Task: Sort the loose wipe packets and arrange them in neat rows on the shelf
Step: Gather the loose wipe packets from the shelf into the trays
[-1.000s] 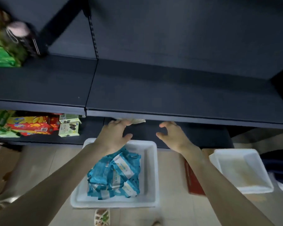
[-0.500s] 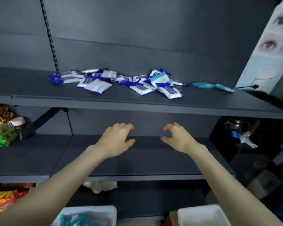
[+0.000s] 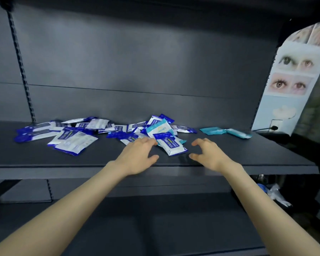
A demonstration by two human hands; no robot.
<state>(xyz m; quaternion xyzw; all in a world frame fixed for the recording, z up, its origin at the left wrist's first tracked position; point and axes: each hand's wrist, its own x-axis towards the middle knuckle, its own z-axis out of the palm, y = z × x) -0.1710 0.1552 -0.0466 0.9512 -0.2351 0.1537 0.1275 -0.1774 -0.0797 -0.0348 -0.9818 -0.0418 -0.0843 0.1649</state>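
Several loose blue-and-white wipe packets [image 3: 74,139] lie scattered in a heap across the dark shelf [image 3: 100,159]. One blue-and-white packet [image 3: 171,145] lies nearest the front, between my hands. A light teal packet [image 3: 159,128] sits on top of the heap behind it. Two teal packets [image 3: 213,130] lie apart at the right. My left hand [image 3: 139,154] hovers over the shelf, its fingertips at the edge of the heap, fingers loosely spread. My right hand [image 3: 209,154] is to the right of the front packet, fingers loosely curled, holding nothing.
A lower dark shelf [image 3: 155,224] runs below my forearms. A slotted upright [image 3: 20,71] stands at the back left. A poster with pictures of eyes [image 3: 294,74] leans at the right end. Crumpled plastic [image 3: 275,193] lies below at the right.
My view has risen from the floor bins to the upper shelf. Both hands have come up and forward from the lower shelf to the packet heap.
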